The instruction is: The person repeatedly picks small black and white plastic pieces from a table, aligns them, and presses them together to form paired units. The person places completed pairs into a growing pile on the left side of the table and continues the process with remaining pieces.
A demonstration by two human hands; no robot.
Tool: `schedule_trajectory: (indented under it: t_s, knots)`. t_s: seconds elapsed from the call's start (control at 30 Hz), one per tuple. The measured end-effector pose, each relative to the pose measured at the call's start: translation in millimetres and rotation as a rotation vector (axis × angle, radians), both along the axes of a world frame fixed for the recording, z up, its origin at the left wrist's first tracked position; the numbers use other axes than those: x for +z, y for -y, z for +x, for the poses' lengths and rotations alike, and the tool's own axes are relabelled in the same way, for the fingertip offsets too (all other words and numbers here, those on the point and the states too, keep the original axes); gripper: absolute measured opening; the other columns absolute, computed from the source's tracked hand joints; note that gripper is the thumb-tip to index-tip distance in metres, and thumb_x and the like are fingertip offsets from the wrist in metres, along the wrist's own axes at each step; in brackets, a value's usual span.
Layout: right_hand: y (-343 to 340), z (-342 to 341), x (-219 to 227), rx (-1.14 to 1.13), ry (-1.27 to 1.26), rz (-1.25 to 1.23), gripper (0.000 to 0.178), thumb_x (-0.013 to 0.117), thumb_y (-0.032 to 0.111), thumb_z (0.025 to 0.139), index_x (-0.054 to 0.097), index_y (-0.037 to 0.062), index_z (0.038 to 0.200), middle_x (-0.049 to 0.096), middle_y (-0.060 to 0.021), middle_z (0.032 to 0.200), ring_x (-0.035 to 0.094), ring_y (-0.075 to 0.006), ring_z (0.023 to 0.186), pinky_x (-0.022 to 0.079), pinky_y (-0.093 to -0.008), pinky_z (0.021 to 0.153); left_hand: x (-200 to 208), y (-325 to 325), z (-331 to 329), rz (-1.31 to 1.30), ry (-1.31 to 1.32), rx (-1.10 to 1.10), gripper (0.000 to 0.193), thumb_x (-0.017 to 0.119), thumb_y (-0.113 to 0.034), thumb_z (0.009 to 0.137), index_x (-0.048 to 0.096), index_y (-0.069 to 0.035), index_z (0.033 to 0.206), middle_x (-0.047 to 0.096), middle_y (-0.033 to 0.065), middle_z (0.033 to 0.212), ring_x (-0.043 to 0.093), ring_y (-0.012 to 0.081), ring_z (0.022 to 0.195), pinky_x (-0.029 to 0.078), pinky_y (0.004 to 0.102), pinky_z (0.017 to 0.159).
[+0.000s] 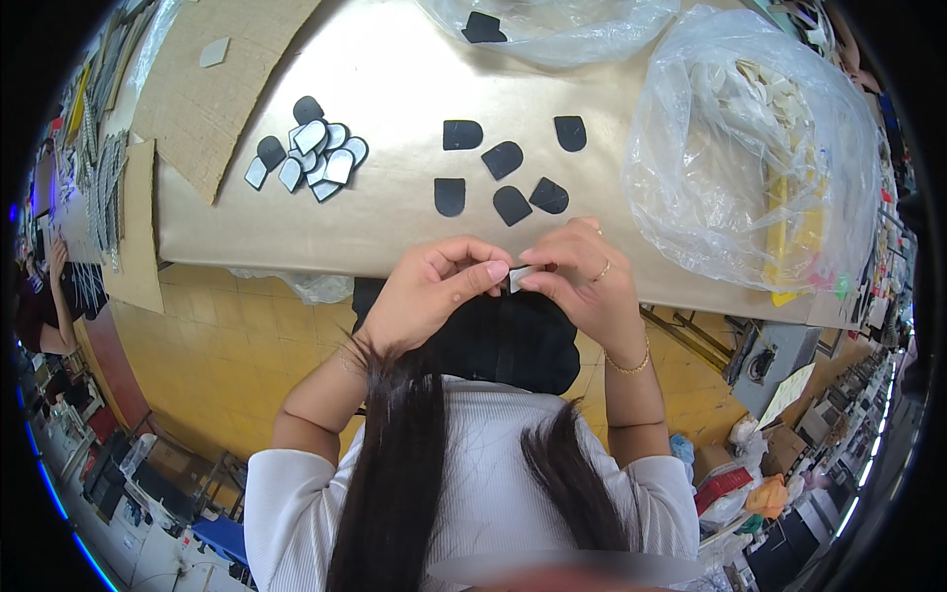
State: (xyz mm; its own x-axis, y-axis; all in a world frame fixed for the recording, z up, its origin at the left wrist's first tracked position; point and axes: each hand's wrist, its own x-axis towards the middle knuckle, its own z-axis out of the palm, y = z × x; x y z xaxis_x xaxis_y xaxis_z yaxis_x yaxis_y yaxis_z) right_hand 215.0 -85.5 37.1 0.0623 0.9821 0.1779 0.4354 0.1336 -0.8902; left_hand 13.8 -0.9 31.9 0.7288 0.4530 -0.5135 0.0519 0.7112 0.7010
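Note:
My left hand and my right hand meet just in front of the table's near edge. Their thumbs and fingers pinch a small black piece with a white face, mostly covered by the fingertips. Beyond them, several black pieces, each with one rounded end, lie spread out singly on the table. To the left is a loose pile of similar black-edged pieces, most showing pale faces, with a few black ones among them.
A cardboard sheet covers the table's far left, with a small pale piece on it. Clear plastic bags stand at the right and far side; a black scrap lies at the far one. Another person's arm shows at far left.

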Motion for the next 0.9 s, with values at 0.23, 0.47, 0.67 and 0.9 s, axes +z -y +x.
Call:
schedule_trajectory:
  t_s: [0.23,0.47,0.67,0.9]
  knots:
    - [4,-2,2,0.053,0.131,0.144,0.026,0.084,0.006,0.073,0.078,0.0177,0.095,0.063,-0.0044,0.114,0.063,-0.0205,0.095,0.048,-0.0348,0.084,-3,-3,-1,-0.358,0.152,0.029,0.014,0.061,-0.011,0.101,0.065,0.001,0.107,0.067,0.0066,0.096,0.062,0.0135,0.083,0.052,0.0277,0.079]
    - [7,-1,0,-0.038,-0.469,0.093,0.014,0.074,-0.001,0.086,0.073,0.0046,0.099,0.063,-0.0092,0.110,0.068,-0.0213,0.090,0.056,-0.0323,0.081,-4,-26,-25,0.365,-0.107,0.236,0.009,0.063,-0.010,0.100,0.068,-0.002,0.102,0.060,0.0018,0.099,0.059,0.0107,0.087,0.048,0.0243,0.083]
    - [7,-3,-8,-0.303,-0.555,-0.128,0.015,0.063,-0.008,0.095,0.069,-0.0023,0.108,0.065,-0.0085,0.102,0.067,-0.0152,0.090,0.057,-0.0268,0.079,0,-67,-39,1.360,-0.963,0.341,0.021,0.072,-0.012,0.093,0.070,-0.005,0.112,0.059,0.0082,0.114,0.057,0.0240,0.100,0.048,0.0333,0.085]
    - [7,-7,-15,-0.388,-0.638,-0.153,0.016,0.069,-0.006,0.093,0.069,-0.0039,0.109,0.064,-0.0055,0.101,0.063,-0.0114,0.091,0.051,-0.0238,0.084,-13,-39,-4,1.622,-0.667,0.012,0.036,0.080,-0.013,0.083,0.071,-0.009,0.117,0.060,0.0103,0.113,0.058,0.0263,0.098,0.045,0.0392,0.088]
